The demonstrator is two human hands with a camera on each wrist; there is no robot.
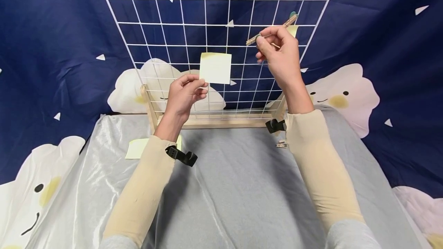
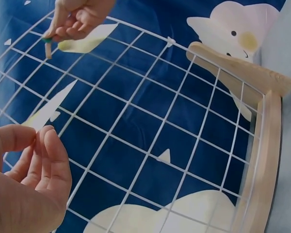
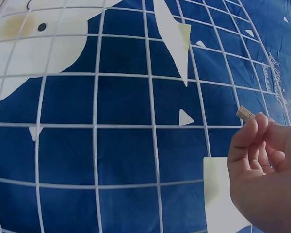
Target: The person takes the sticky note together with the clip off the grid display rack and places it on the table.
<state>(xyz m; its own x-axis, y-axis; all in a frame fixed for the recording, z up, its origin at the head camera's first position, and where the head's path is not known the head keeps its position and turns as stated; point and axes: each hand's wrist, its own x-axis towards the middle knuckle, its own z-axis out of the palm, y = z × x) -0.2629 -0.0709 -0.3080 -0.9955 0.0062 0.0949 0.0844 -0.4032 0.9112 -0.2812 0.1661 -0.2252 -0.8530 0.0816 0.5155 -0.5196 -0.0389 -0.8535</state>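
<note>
My left hand (image 1: 185, 93) pinches a pale yellow sticky note (image 1: 215, 68) by its lower left corner, in front of a white wire grid (image 1: 204, 23). In the left wrist view the held note (image 2: 52, 104) appears nearly edge-on. Up and to the right, my right hand (image 1: 282, 55) pinches a small wooden clothespin (image 1: 252, 40), whose tip (image 3: 243, 113) pokes past the fingertips in the right wrist view. Behind that hand, a second clothespin (image 1: 290, 20) with a green disc sits at another yellow note (image 1: 293, 30) on the grid; the hand partly covers both.
The grid stands in a wooden base (image 1: 225, 121) on a grey cloth-covered table (image 1: 228, 172). More yellow notes (image 1: 136, 148) lie by the left forearm, partly hidden. Several clothespins (image 1: 282, 145) lie beside the right sleeve. A dark blue cloud-patterned cloth (image 1: 45, 60) hangs behind.
</note>
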